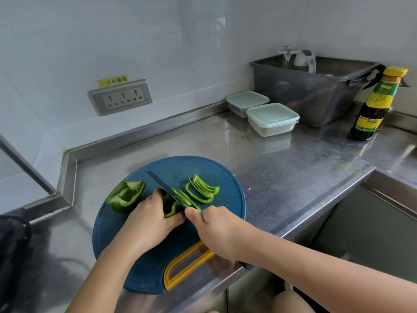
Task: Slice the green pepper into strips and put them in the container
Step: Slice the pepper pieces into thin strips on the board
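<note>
Green pepper piece (170, 208): head view, on the blue cutting board (225, 172), held down by the curled fingers of my left hand (149, 220). Knife (162, 184): gripped in my right hand (216, 229), blade across the piece. Cut strips (203, 190): just right of the blade. Second half (125, 195): board's left side. Lidded containers (273, 118): rear of the desk (282, 168), well apart.

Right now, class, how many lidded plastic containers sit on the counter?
2: the rear container, beside the grey tub; the front container just before it; the tub may hide others.
</note>
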Demonstrator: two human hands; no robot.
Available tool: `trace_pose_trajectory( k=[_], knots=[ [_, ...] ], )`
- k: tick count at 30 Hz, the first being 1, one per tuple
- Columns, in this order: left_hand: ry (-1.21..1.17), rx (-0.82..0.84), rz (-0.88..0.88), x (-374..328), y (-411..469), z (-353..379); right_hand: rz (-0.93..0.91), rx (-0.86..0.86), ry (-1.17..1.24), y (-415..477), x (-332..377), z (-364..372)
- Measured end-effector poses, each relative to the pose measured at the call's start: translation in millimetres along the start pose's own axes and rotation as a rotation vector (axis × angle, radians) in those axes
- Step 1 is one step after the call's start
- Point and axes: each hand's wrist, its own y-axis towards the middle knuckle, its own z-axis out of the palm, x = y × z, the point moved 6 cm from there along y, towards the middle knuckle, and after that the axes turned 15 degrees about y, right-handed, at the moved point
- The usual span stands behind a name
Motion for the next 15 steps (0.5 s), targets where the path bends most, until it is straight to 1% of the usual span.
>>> trace_pose_trajectory(
  k=[6, 9, 11, 15],
  knots=[
    [0.016, 0.010, -0.022, -4, -1, -2, 0.157, 0.076, 0.077, 17, 1, -3],
    [0.027, 0.010, -0.052, -4, -3, -4, 0.252, 0.110, 0.218, 22, -5, -6],
    [0.018, 0.001, -0.067, -5, -4, -5, 0.245, 0.148, 0.281, 18, -9, -7],
    [-0.033, -0.027, -0.087, -5, -4, -6, 0.135, 0.146, 0.260, 4, -13, -13]
  ],
)
